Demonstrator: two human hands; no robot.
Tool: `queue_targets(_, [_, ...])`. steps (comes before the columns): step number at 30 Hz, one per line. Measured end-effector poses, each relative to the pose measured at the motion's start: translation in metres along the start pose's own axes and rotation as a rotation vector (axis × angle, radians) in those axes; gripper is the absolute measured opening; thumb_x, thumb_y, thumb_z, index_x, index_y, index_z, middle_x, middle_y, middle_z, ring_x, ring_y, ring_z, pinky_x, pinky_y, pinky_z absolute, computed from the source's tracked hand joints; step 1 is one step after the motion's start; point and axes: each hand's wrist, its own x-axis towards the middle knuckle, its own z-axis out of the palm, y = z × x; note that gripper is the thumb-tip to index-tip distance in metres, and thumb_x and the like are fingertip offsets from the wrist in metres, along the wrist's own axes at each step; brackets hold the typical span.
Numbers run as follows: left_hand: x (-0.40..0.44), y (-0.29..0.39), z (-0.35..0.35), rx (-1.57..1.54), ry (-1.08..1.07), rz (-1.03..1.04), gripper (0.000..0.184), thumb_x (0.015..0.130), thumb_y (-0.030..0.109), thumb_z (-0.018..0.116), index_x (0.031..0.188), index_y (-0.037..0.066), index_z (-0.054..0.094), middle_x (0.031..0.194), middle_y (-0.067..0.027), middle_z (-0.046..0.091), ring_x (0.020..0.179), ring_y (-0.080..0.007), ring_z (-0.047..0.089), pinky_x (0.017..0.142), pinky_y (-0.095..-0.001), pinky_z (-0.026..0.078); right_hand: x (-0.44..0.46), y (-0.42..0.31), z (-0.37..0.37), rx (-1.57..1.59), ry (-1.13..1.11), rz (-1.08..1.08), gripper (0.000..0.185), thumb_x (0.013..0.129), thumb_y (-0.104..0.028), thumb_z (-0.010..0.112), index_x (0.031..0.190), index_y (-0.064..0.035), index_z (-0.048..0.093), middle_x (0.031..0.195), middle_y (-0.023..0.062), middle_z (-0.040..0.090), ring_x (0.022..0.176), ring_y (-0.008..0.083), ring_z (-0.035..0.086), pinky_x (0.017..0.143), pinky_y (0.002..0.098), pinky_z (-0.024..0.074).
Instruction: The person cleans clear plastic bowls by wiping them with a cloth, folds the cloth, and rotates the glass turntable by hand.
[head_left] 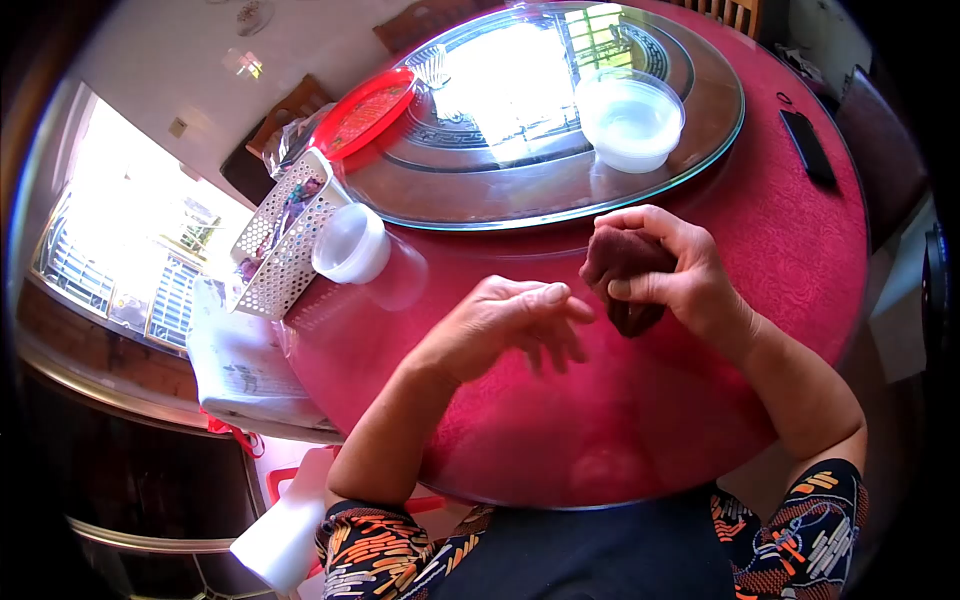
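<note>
My right hand (680,270) grips a bunched, dark maroon cloth (628,262) above the near part of the red round table (560,430). The cloth's lower end hangs below my fingers, and its full shape is hidden in the hand. To its left is my left hand (505,320), with nothing in it and its fingers loosely apart, slightly blurred. A gap separates my left fingertips from the cloth.
A glass turntable (480,205) carries a clear round tub (630,120) and a red tray (370,112). At the left edge are a white perforated basket (285,240) and another plastic tub (350,243). A black phone (806,146) lies far right.
</note>
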Motion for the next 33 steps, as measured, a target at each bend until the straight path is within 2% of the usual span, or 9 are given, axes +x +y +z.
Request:
queue_targets(3, [0.02,-0.026,0.007,-0.442,-0.18,-0.013,0.069,0.104,0.058,0.043,0.139,-0.001,0.054,0.125,-0.0218,0.067,0.107,-0.0286,0.069,0.084,-0.0417,0.056,0.0,0.009,0.0,-0.51,-0.024,-0.438,0.061,0.075,-0.006,0.084,0.131,-0.0072,0.06,0.116,0.011,0.067,0.097,0.0262,0.069,0.089,0.0358,0.0568])
queue_targets(4, [0.024,-0.031,0.007,-0.604,-0.237,-0.012,0.073,0.104,0.061,0.042,0.144,0.001,0.05,0.132,-0.0211,0.064,0.115,-0.0294,0.066,0.089,-0.0439,0.056,0.0,0.008,0.0,-0.62,-0.076,-0.462,0.07,0.073,-0.012,0.086,0.136,-0.0095,0.057,0.119,0.015,0.064,0.105,0.0339,0.067,0.095,0.0417,0.0539])
queue_targets(7, [0.026,-0.03,0.009,-0.654,-0.15,0.022,0.075,0.104,0.063,0.038,0.147,0.002,0.046,0.141,-0.0163,0.058,0.128,-0.0291,0.058,0.1,-0.047,0.051,-0.004,-0.003,0.006,-0.8,-0.141,-0.554,0.074,0.073,-0.017,0.086,0.139,-0.0087,0.055,0.122,0.0158,0.063,0.114,0.0366,0.062,0.102,0.0469,0.048])
queue_targets(12, [0.027,-0.033,0.011,-0.621,0.014,0.119,0.054,0.097,0.022,0.063,0.144,-0.001,0.048,0.139,-0.0152,0.059,0.128,-0.0285,0.058,0.107,-0.0479,0.048,-0.003,-0.002,0.005,-0.725,-0.097,-0.585,0.074,0.07,-0.014,0.085,0.137,-0.0075,0.055,0.121,0.0173,0.064,0.114,0.0388,0.06,0.103,0.0476,0.0458])
queue_targets(16, [0.027,-0.036,0.007,-0.626,0.092,0.213,0.057,0.092,0.014,0.065,0.144,-0.003,0.047,0.139,-0.0164,0.059,0.129,-0.0291,0.058,0.112,-0.0484,0.044,-0.003,-0.004,0.005,-0.854,-0.032,-0.547,0.062,0.067,-0.007,0.083,0.124,-0.0066,0.059,0.115,0.0158,0.064,0.109,0.0373,0.062,0.099,0.0466,0.0474])
queue_targets(22, [0.024,-0.022,0.015,-0.617,0.176,0.252,0.052,0.091,0.009,0.065,0.139,-0.003,0.051,0.133,-0.014,0.062,0.12,-0.0249,0.063,0.105,-0.0424,0.05,-0.004,-0.005,0.008,-0.948,-0.025,-0.641,0.029,0.065,0.002,0.078,0.089,-0.0071,0.064,0.096,0.0096,0.062,0.097,0.0323,0.063,0.081,0.043,0.0476])
queue_targets(25, [0.022,-0.027,0.016,-0.404,0.337,0.247,0.043,0.089,0.006,0.068,0.13,-0.003,0.059,0.119,-0.0108,0.068,0.105,-0.0194,0.067,0.095,-0.0357,0.055,-0.005,-0.001,0.017,-1.085,0.044,-0.838,0.015,0.07,-0.01,0.072,0.083,-0.0088,0.064,0.085,0.007,0.06,0.091,0.0293,0.064,0.076,0.0433,0.0468])
queue_targets(29, [0.024,-0.032,0.01,-0.176,0.531,0.28,0.035,0.084,-0.001,0.072,0.118,-0.002,0.067,0.103,-0.0084,0.073,0.09,-0.0143,0.068,0.083,-0.0285,0.056,-0.016,-0.005,0.027,-1.069,-0.141,-0.91,0.01,0.074,-0.017,0.068,0.082,-0.0126,0.064,0.083,0.0049,0.06,0.088,0.0248,0.064,0.074,0.0383,0.0463])
queue_targets(33, [0.023,-0.034,-0.001,0.357,0.671,0.246,0.049,0.076,-0.006,0.072,0.124,0.001,0.064,0.1,-0.0055,0.065,0.087,-0.0133,0.063,0.078,-0.0277,0.055,-0.021,-0.006,0.028,-1.037,-0.409,-0.751,0.018,0.073,-0.017,0.072,0.09,-0.0137,0.066,0.083,0.003,0.06,0.085,0.0225,0.062,0.077,0.0386,0.046])
